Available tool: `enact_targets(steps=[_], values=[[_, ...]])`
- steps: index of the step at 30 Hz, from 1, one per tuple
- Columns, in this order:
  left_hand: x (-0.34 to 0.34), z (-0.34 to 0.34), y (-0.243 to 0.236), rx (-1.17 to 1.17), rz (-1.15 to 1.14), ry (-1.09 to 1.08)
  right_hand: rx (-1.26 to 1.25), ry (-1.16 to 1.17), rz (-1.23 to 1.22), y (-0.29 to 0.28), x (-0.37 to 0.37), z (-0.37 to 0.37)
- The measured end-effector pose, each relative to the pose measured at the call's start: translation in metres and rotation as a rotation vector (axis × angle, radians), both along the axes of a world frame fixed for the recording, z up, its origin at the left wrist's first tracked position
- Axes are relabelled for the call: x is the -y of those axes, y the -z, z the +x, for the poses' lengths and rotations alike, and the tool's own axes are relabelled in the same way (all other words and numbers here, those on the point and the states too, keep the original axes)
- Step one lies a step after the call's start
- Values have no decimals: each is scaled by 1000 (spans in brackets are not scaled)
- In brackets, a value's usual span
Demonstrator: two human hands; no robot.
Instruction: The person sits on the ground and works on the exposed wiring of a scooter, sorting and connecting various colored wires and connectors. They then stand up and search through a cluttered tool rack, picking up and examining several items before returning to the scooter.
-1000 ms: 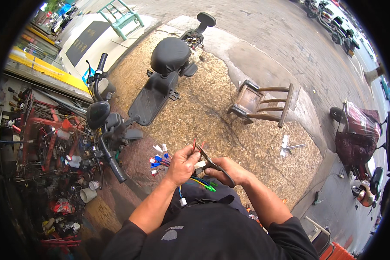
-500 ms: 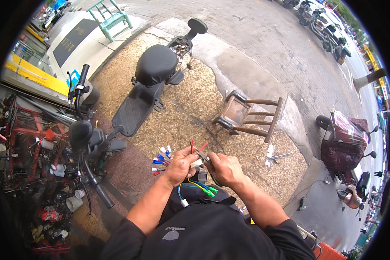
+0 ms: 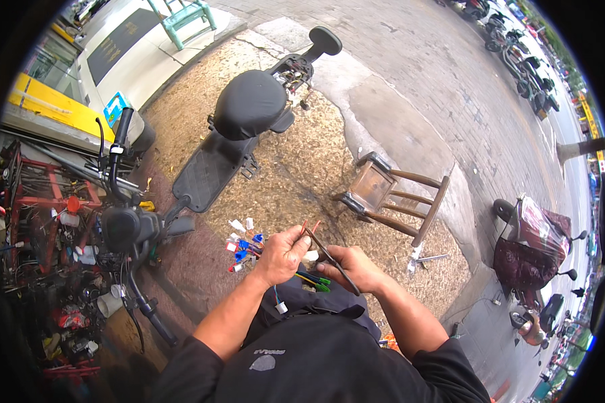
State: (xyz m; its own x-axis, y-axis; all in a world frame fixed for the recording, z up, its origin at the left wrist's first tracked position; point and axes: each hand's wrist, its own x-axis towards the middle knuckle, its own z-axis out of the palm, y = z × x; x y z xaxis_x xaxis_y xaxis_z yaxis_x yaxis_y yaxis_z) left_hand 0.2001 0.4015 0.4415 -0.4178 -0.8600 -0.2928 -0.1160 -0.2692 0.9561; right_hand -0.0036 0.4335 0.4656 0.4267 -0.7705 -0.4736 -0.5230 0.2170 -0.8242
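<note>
My left hand (image 3: 282, 256) is closed on a bundle of wires, pinched between thumb and forefinger. Two short red wire ends (image 3: 316, 227) stick up beyond the fingertips. From the bundle's left side spread several white, blue and red plug connectors (image 3: 242, 250). A white connector (image 3: 309, 256) lies between my hands; green-sleeved wire ends (image 3: 323, 286) and another white plug (image 3: 280, 307) hang below. My right hand (image 3: 356, 270) is closed around slim, dark-handled pliers (image 3: 341, 267); their tip reaches the red wires beside my left fingertips. Whether the jaws grip a wire is too small to tell.
Ahead stands an electric scooter (image 3: 249, 104) with a black seat, its handlebar (image 3: 131, 235) at left. A wooden chair (image 3: 373, 188) lies right of it. Cluttered red metal racks (image 3: 54, 201) fill the left; a covered scooter (image 3: 531, 242) is parked at right.
The pliers have swung within my right hand, their handle now pointing down and right. My right hand has moved slightly down and right. The view has shifted a little.
</note>
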Motion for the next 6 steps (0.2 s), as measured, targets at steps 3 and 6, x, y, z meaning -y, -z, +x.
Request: enact_targets(steps=[3, 6], values=[[14, -1, -3, -153, 249, -51, -271, -98, -330, 8, 16, 1], [23, -6, -4, -288, 457, -109, -212, -60, -517, 23, 38, -6]])
